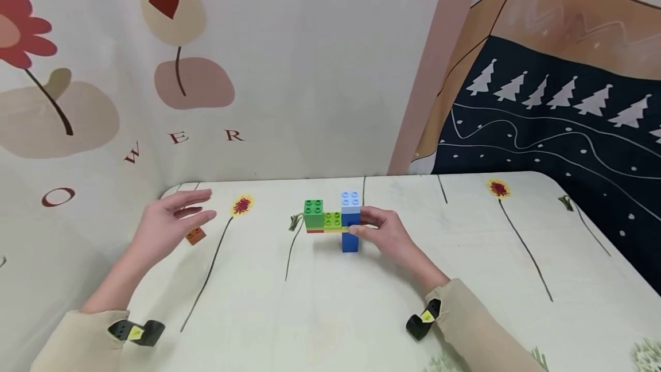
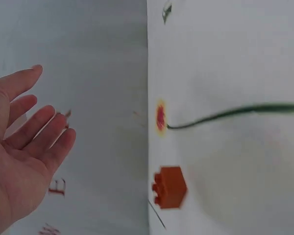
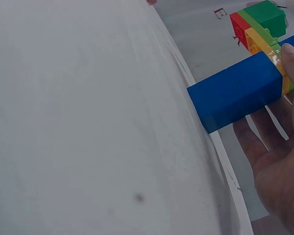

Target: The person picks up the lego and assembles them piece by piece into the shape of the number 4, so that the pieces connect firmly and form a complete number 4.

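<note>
My right hand (image 1: 389, 237) holds a toy-brick build by its column, thumb in front and fingers behind. The column has blue bricks (image 1: 350, 243) below and a light blue brick (image 1: 350, 202) on top. From its side juts a flat arm with a lime piece (image 1: 333, 220), a yellow piece (image 3: 258, 43) and a red piece (image 3: 239, 30); a green brick (image 1: 312, 212) sits at the arm's outer end. Whether the column's foot touches the table, I cannot tell. My left hand (image 1: 172, 220) is raised, fingers extended, holding nothing. Near it lies an orange brick (image 1: 196, 236), also in the left wrist view.
The white table cover (image 1: 289, 326) is printed with flowers and stems. A pale printed curtain (image 1: 310, 73) rises behind the table's far edge, and a dark panel with white trees (image 1: 547, 125) is at the right. Each wrist wears a small black camera (image 1: 423, 319).
</note>
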`<state>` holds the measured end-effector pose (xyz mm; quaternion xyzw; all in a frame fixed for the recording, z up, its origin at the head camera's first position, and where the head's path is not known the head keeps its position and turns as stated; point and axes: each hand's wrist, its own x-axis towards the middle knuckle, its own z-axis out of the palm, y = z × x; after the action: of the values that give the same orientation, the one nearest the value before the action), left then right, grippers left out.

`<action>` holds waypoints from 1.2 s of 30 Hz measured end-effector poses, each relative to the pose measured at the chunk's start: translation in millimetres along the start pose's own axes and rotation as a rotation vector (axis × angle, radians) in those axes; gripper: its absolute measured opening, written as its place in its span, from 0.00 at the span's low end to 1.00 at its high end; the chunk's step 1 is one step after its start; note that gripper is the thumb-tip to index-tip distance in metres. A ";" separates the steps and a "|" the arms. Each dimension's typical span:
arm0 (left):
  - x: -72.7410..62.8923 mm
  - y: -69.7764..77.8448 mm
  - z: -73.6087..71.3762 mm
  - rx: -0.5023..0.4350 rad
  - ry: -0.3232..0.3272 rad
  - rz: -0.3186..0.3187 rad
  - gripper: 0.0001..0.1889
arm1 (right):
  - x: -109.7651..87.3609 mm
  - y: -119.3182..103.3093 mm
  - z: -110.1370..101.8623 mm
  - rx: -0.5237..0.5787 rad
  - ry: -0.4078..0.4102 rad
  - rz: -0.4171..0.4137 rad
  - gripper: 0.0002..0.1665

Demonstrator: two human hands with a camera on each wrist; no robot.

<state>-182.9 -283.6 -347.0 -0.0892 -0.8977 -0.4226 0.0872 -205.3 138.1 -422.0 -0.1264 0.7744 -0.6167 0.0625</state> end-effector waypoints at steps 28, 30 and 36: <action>-13.0 -80.8 -5.3 0.051 -0.107 -0.201 0.34 | -0.2 1.4 0.7 0.005 -0.008 -0.001 0.28; -11.3 -81.9 -4.4 0.037 -0.125 -0.202 0.33 | -0.3 1.5 0.5 0.009 -0.012 0.000 0.28; -6.6 -83.1 -0.7 0.077 -0.121 -0.189 0.31 | -0.1 0.2 -0.7 0.010 -0.019 -0.013 0.28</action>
<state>-195.9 -336.8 -409.8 -0.0261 -0.9212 -0.3881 -0.0043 -205.4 138.8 -422.1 -0.1370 0.7700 -0.6197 0.0662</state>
